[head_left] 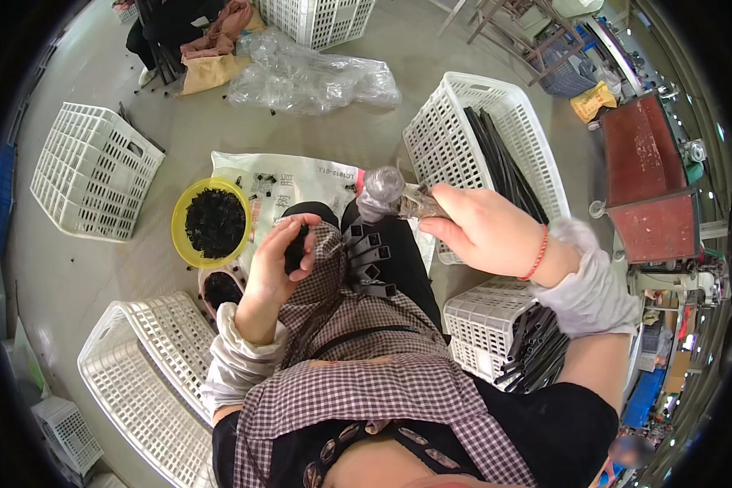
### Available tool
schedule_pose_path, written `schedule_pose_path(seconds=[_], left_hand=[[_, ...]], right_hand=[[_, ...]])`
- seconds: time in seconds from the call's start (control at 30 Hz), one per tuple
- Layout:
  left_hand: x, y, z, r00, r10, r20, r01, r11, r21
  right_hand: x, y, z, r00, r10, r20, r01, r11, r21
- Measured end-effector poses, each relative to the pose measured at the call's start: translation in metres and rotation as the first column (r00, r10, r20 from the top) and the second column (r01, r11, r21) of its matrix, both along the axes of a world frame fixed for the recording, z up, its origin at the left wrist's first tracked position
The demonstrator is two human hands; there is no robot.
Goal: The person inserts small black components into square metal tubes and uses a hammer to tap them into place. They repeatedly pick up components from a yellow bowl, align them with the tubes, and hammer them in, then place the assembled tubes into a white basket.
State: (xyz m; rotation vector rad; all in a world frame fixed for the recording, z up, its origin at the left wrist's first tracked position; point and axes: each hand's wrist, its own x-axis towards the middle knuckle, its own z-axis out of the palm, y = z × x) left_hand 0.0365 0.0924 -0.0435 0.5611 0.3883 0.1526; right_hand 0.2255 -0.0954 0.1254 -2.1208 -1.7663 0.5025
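Observation:
My right hand [490, 232] is wrapped around the short handle of a mallet [382, 192], whose rounded head is covered in clear plastic or tape. The head hangs just above the open ends of several black square tubes [370, 254] lying across my lap, apparently not touching them. My left hand [270, 264] is curled, palm up, around a small clump of black plastic pieces [297, 249]; their exact shape is hidden by my fingers. Close to it on the left stands a yellow basin [178, 225] full of similar small black pieces [215, 223].
A pink bowl [204, 286] of black pieces sits beside a white crate [142, 350]. Two white crates at right, one farther [443, 142] and one nearer [473, 329], hold long black tubes. A printed sack [301, 175] lies ahead. Beyond it is crumpled clear plastic [317, 77].

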Motion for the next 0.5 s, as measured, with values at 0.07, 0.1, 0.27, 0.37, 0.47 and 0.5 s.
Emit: schedule_pose_path(seconds=[0.07,0.1,0.27,0.37,0.47,0.5], left_hand=[[-0.005,-0.003,-0.007,0.995,-0.022,0.097,0.020,1.000,0.024],[-0.005,-0.005,-0.011,0.996,0.000,0.086,-0.003,0.999,0.039],[-0.004,-0.012,-0.006,0.999,0.008,0.049,-0.016,0.986,0.165],[-0.002,-0.014,0.004,0.997,0.052,0.066,-0.062,0.983,0.174],[0.003,-0.020,0.008,0.988,0.141,0.066,-0.152,0.965,0.215],[0.004,-0.020,0.011,0.991,0.125,0.056,-0.136,0.954,0.266]], right_hand=[[-0.001,-0.003,0.007,1.000,-0.017,-0.019,0.017,1.000,0.016],[-0.001,-0.006,0.010,0.999,-0.022,-0.029,0.023,1.000,0.020],[-0.013,-0.029,0.026,0.966,-0.186,-0.179,0.208,0.972,0.110],[-0.014,-0.038,0.028,0.952,-0.245,-0.184,0.264,0.960,0.090],[-0.011,-0.053,0.012,0.920,-0.292,-0.263,0.313,0.949,0.040],[-0.009,-0.059,0.006,0.912,-0.300,-0.279,0.320,0.947,0.030]])
